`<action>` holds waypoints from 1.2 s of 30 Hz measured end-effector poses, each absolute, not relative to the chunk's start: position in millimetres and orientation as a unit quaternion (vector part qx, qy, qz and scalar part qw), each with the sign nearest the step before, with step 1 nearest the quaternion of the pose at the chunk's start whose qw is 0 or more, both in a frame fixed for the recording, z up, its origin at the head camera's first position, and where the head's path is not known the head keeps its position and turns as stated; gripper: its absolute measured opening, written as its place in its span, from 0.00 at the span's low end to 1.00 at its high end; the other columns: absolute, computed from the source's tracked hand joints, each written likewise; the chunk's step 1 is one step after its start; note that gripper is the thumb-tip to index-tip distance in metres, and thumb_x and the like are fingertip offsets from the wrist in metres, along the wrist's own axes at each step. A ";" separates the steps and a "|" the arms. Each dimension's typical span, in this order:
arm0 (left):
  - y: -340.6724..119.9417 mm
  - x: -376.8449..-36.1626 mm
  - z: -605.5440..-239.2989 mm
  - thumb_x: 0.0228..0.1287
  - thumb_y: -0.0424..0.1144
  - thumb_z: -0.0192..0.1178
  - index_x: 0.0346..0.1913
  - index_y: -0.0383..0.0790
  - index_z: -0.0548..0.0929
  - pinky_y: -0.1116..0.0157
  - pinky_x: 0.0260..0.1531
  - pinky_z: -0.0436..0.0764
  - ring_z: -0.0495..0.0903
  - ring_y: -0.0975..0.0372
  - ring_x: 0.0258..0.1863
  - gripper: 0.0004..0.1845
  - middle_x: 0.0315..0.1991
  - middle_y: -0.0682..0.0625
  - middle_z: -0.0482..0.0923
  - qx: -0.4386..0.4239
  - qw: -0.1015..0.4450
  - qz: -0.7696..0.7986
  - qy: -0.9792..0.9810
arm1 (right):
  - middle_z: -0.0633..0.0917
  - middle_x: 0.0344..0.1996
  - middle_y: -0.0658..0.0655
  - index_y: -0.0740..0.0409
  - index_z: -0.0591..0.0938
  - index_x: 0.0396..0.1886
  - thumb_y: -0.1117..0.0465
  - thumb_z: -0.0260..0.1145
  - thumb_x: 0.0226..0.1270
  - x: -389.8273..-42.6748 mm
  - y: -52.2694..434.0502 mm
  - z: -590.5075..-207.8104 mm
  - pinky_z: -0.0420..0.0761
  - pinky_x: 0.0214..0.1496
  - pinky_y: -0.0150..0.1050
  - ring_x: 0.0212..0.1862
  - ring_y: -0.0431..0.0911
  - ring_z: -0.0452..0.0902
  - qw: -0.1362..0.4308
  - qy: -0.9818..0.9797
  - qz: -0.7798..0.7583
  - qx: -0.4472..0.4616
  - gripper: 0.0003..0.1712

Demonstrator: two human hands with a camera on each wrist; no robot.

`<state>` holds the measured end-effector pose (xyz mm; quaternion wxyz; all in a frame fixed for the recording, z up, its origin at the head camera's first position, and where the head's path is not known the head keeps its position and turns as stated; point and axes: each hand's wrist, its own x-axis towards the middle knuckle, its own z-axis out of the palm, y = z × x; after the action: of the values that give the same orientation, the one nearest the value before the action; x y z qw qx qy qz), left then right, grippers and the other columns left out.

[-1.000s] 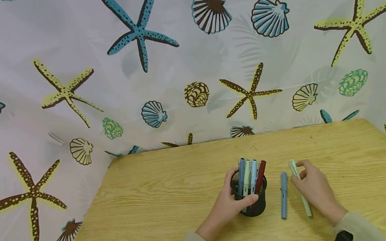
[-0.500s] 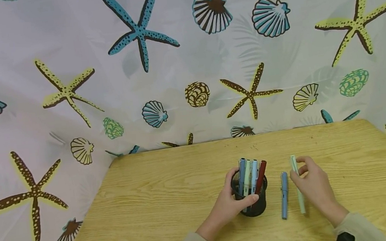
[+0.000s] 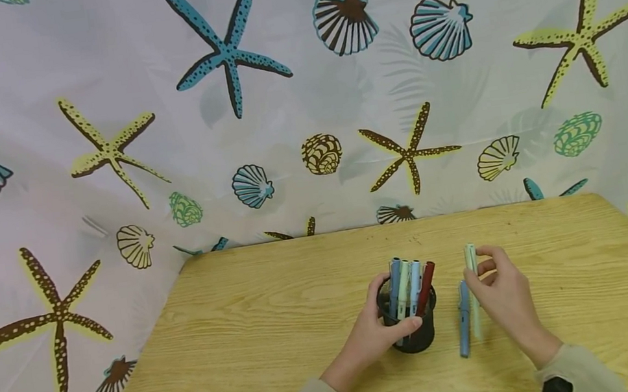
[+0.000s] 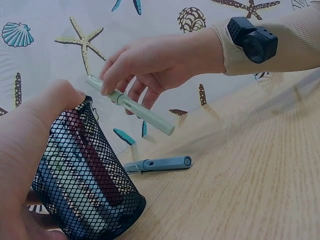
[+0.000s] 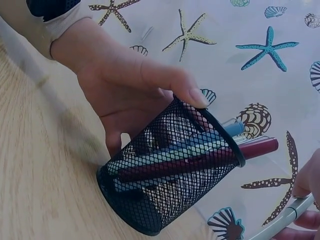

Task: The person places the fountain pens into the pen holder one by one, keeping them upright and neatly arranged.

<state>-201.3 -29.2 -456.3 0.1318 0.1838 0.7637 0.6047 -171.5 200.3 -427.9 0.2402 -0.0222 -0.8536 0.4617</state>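
Note:
My left hand [image 3: 369, 339] grips a black mesh pen cup [image 4: 90, 180], thumb over its rim and fingers round its far side. Several pens stand in the cup: a blue pen [image 3: 394, 284], a pale green pen [image 3: 403, 286], a light blue pen [image 3: 414, 288] and a dark red pen [image 5: 257, 147]. Between thumb and fingers, my right hand [image 3: 502, 287] pinches another pale green pen [image 4: 142, 112] near one end, raised above the table. Below it a blue pen [image 3: 464, 328] lies on the table, right of the cup.
The wooden table [image 3: 270, 319] spreads out on both sides of the hands. A pale curtain [image 3: 290, 94] printed with starfish and shells hangs behind it and along the sides. A small black camera [image 4: 252, 40] sits on the right wrist.
The right hand has lifted the pale green pen off the table and carried it left, over beside the lying blue pen. The left hand stays on the cup.

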 end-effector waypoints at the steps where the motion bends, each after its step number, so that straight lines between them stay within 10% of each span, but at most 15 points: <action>1: -29.3 -201.0 -456.1 0.54 0.51 0.67 0.64 0.75 0.52 0.57 0.41 0.77 0.72 0.57 0.49 0.41 0.59 0.49 0.63 0.182 0.132 0.604 0.764 | 0.77 0.31 0.56 0.59 0.72 0.54 0.59 0.62 0.64 -171.2 199.7 -427.3 0.73 0.20 0.36 0.27 0.46 0.73 0.244 -0.852 0.463 -0.019 0.20; 36: -29.3 -200.5 -455.6 0.54 0.51 0.67 0.64 0.75 0.52 0.58 0.39 0.77 0.73 0.57 0.48 0.41 0.60 0.49 0.62 0.177 0.134 0.602 0.767 | 0.73 0.34 0.59 0.74 0.63 0.53 0.79 0.59 0.59 -162.8 173.9 -395.7 0.77 0.25 0.29 0.32 0.40 0.76 0.382 -0.694 0.590 0.158 0.23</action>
<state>-200.5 -29.3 -455.6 0.1337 0.1768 0.7669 0.6022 -162.8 173.9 -395.7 0.3821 0.1585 -0.6937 0.5896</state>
